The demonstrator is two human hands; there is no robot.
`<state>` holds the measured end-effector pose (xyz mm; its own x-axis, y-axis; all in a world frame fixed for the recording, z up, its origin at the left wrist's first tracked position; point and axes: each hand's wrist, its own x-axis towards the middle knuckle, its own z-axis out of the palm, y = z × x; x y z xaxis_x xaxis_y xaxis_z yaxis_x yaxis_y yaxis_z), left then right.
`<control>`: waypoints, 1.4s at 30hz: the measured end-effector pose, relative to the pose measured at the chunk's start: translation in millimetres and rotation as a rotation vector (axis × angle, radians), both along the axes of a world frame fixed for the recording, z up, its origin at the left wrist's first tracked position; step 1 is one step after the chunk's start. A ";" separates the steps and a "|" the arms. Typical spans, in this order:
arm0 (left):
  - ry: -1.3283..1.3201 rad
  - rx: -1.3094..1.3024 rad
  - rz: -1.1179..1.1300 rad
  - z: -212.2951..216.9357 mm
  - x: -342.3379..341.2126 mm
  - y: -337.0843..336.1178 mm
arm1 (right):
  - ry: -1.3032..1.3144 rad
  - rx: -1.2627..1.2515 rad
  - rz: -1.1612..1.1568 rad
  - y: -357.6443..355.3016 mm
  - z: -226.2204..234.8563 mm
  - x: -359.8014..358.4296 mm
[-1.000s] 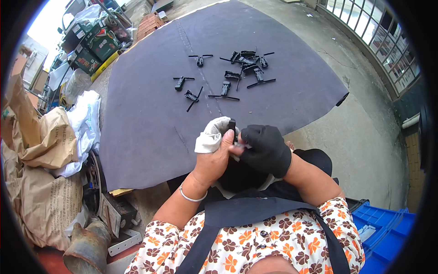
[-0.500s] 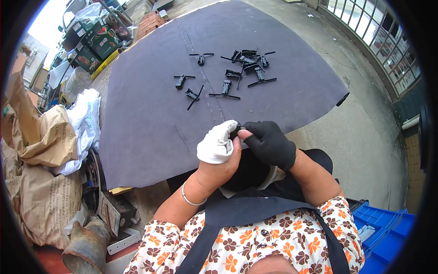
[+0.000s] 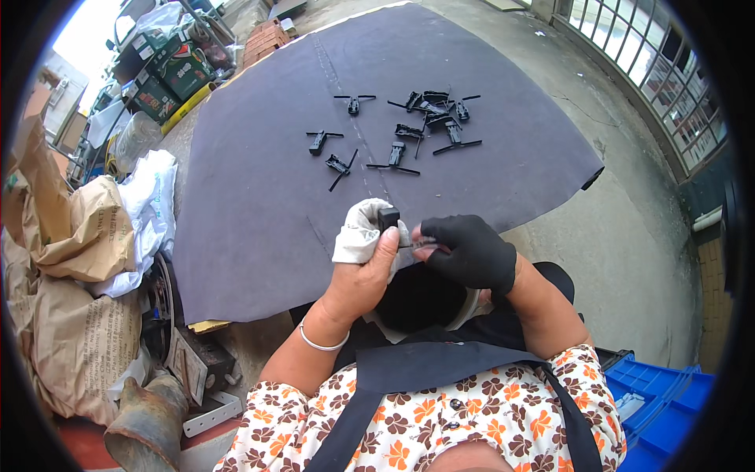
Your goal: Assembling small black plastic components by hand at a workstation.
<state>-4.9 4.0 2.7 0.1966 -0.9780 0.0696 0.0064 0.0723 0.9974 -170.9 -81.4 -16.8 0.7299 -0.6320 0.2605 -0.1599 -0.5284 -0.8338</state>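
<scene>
My left hand (image 3: 363, 252), in a white glove with the thumb bare, is closed around a small boxy black plastic part (image 3: 388, 218) and holds it up over the near edge of the sheet. Close on its right is my right hand (image 3: 464, 250) in a black glove with bare fingertips. Its fingers are pinched together and slightly blurred beside the part; what lies between them is too small to make out. Farther off, several black plastic pieces with boxy bodies and thin arms (image 3: 396, 154) lie spread out, some bunched in a pile (image 3: 435, 109) toward the right.
A dark grey sheet (image 3: 259, 212) covers the work surface. Below my hands stands a round dark container (image 3: 425, 299). Brown paper bags (image 3: 86, 338) and a white plastic bag (image 3: 149, 212) crowd the left. Blue plastic crates (image 3: 661, 409) sit at the lower right.
My hands have drawn apart a little. The left has turned and tilted, so the black part it grips now shows above its thumb. The right has shifted slightly right and down.
</scene>
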 end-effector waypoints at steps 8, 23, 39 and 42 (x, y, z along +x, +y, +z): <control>-0.002 0.098 -0.213 4.7 -0.3 -6.4 | -0.347 -0.183 -0.025 -4.1 -13.9 1.9; -0.677 -0.305 -0.097 -0.3 -11.9 -2.0 | -0.078 0.113 0.062 3.8 0.2 6.4; -1.039 -0.271 -0.220 12.7 17.7 18.9 | 0.394 -0.453 -0.420 -64.5 -16.1 46.8; -0.272 0.136 -0.047 1.9 20.8 17.7 | 0.335 -0.452 -0.377 -61.7 -19.0 44.4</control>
<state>15.9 21.7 4.6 0.1431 -0.9895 -0.0186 -0.2616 -0.0559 0.9635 -126.5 -143.1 -35.8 0.5683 -0.7415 0.3567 -0.6131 -0.6707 -0.4175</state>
